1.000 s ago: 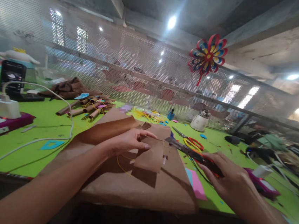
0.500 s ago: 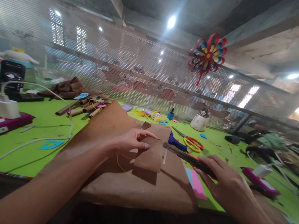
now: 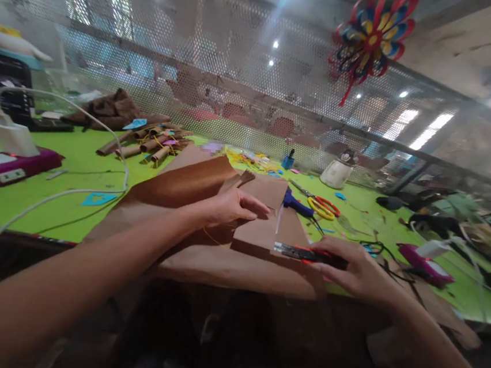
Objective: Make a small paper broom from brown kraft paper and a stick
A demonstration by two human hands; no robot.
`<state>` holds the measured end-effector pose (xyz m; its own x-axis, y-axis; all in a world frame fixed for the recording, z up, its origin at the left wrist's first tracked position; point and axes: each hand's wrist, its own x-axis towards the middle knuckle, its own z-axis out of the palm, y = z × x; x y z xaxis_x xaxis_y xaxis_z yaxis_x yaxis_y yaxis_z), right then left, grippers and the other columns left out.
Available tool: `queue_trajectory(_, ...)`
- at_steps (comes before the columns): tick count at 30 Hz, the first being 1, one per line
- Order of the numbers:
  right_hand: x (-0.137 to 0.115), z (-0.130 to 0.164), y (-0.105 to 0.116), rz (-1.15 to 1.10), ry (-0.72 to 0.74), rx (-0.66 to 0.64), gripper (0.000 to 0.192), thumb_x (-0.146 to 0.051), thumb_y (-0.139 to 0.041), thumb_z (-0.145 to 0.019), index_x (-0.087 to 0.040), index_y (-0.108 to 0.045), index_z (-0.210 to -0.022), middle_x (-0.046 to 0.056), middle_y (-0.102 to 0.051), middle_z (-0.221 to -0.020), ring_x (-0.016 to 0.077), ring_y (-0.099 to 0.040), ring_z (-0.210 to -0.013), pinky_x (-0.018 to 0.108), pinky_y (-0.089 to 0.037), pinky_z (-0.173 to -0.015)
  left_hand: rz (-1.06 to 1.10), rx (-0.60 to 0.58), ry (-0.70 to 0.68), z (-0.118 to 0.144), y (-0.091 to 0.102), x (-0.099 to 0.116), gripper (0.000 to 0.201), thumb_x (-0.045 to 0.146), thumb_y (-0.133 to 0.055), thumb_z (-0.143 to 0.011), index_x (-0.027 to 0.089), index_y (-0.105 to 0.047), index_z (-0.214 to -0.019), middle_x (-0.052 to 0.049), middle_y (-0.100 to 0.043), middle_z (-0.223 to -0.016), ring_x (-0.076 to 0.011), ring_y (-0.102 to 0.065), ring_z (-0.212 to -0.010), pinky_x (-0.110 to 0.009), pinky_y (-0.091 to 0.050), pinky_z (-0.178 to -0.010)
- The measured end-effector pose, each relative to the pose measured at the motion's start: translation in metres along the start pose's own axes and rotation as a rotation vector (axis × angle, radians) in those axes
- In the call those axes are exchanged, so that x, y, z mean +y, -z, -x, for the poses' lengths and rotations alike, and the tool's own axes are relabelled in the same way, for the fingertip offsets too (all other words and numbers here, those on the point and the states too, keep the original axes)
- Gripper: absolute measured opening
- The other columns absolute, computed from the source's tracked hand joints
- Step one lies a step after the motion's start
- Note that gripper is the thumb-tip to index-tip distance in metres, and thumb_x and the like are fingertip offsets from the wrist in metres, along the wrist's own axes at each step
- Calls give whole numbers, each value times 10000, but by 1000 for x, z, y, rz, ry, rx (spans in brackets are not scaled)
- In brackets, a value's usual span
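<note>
My right hand [image 3: 350, 263] is closed around a black utility knife [image 3: 308, 253] with red edging. Its silver end points left, at the near right corner of a small folded piece of brown paper [image 3: 253, 234]. On that piece rest the fingertips of my left hand [image 3: 237, 205], stretched out with the thumb slightly apart. Beneath both lies a larger sheet of brown paper [image 3: 220, 265], its left part curled up. A thin yellow string [image 3: 211, 235] shows beside my left wrist. A blue-handled tool [image 3: 298, 203] lies just beyond the knife.
Scissors [image 3: 324, 207] with yellow and red handles lie behind the blue tool. Brown paper rolls [image 3: 145, 145] are piled at the back left. Purple power strips [image 3: 25, 168] with white cables lie on both sides. A perforated screen [image 3: 237, 85] borders the green table.
My right hand has brought the knife nearer to me, to the small piece's near edge. The large sheet's left part has curled up. My view has tilted down.
</note>
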<state>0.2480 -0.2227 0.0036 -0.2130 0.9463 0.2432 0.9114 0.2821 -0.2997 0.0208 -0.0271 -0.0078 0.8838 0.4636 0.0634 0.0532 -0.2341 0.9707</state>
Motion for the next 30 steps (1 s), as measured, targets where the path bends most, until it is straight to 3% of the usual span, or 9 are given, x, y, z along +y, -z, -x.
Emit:
queue_trajectory(4,3,12,2,-34,-46,-69,267,-381,-559,-850,-214,-672,-1026,66,-693,-965,199,-629,-872,301,-494,-777,-217,-51,65,1,-10,-3,243,242,-604,-716,154,-739,-898,-26,-682,-705,-139,-546,-638,-244,-384,-615)
queue_trajectory(9,3,31,-2,-39,-39,-101,266,-358,-531,-876,-227,-656,-1070,80,-641,-996,203,-588,-930,327,-480,-814,-358,-257,-130,0,-16,-4,248,205,-634,-702,197,-739,-925,-24,-715,-891,-170,-610,-800,-249,-422,-760)
queue_trajectory(13,2,37,-10,6,-42,-72,260,-348,-515,-888,-232,-652,-1077,89,-594,-969,195,-575,-899,316,-490,-771,-564,-278,-291,-1,-16,-6,255,194,-648,-701,218,-738,-938,-38,-710,-904,-187,-614,-851,-250,-426,-769)
queue_trajectory(19,-5,44,-21,65,2,-23,269,-288,-493,-899,-230,-597,-1141,84,-565,-948,187,-561,-865,297,-485,-740,-592,-269,-212,2,-16,-8,247,221,-648,-714,188,-736,-942,-40,-723,-857,-164,-629,-732,-224,-425,-654)
queue_trajectory(26,-15,50,-35,100,15,-9,325,-228,-467,-911,-208,-507,-1233,94,-511,-970,183,-530,-840,313,-469,-718,-609,-363,-148,2,-15,-6,320,240,-635,-741,179,-691,-1051,-29,-705,-1005,-140,-627,-850,-198,-421,-738)
queue_trajectory(30,-18,49,-37,88,22,14,322,-209,-468,-908,-207,-506,-1228,92,-502,-963,185,-524,-839,312,-469,-714,-647,-355,-166,3,-15,-3,332,240,-632,-755,172,-679,-1077,-45,-697,-1045,-147,-631,-899,-205,-426,-782)
